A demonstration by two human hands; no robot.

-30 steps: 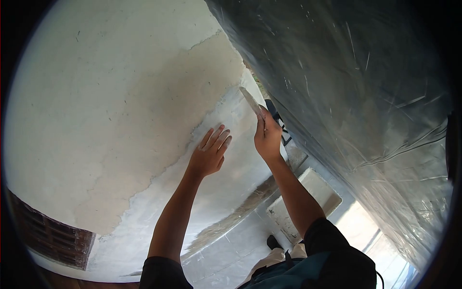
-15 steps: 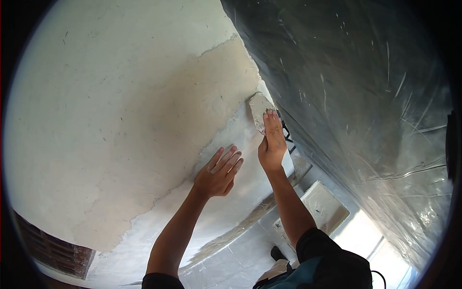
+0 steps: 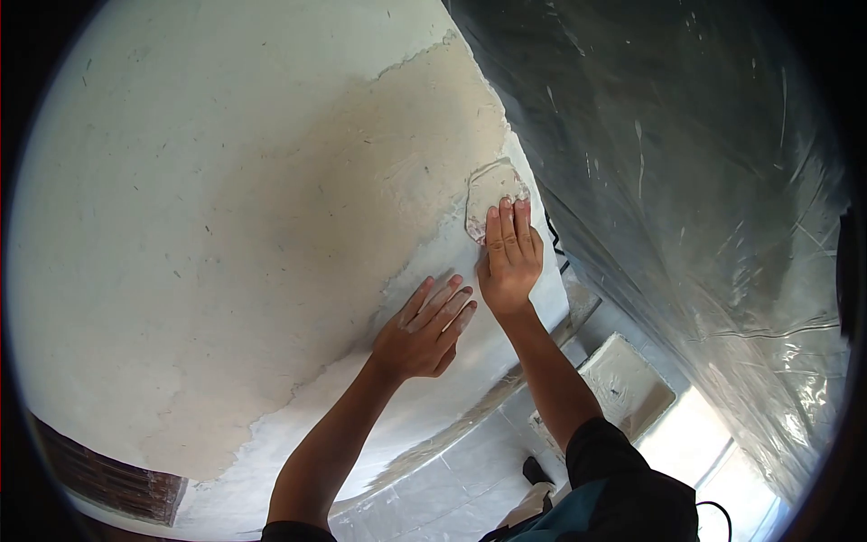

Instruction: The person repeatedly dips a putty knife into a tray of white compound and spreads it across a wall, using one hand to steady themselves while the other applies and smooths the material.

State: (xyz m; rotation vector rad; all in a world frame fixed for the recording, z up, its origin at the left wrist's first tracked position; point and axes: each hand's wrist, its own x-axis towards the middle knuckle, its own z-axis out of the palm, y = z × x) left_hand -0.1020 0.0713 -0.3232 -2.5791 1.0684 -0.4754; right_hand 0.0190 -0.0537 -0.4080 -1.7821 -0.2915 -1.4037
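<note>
My right hand (image 3: 512, 257) presses a flat, rounded, plaster-coated spreader (image 3: 492, 190) against the pale wall (image 3: 316, 208), close to the wall's right edge. Its fingers lie over the lower part of the spreader; the thumb is mostly hidden. Lower and to the left, my left hand (image 3: 423, 330) rests on the wall with fingers stretched out and whitened by plaster. It holds nothing. Beside both hands runs the ragged border between a beige patch and a whiter, smoother coat.
Dark plastic sheeting (image 3: 668, 181) hangs along the right side. A white plaster-smeared tub (image 3: 628, 384) stands on the covered floor (image 3: 433, 492) below my right arm. A brown slatted panel (image 3: 108, 470) is set low at the left.
The spreader has turned flatter against the wall, with my right hand now spread over it. The whole view has shifted slightly; my left hand keeps nearly the same place on the wall.
</note>
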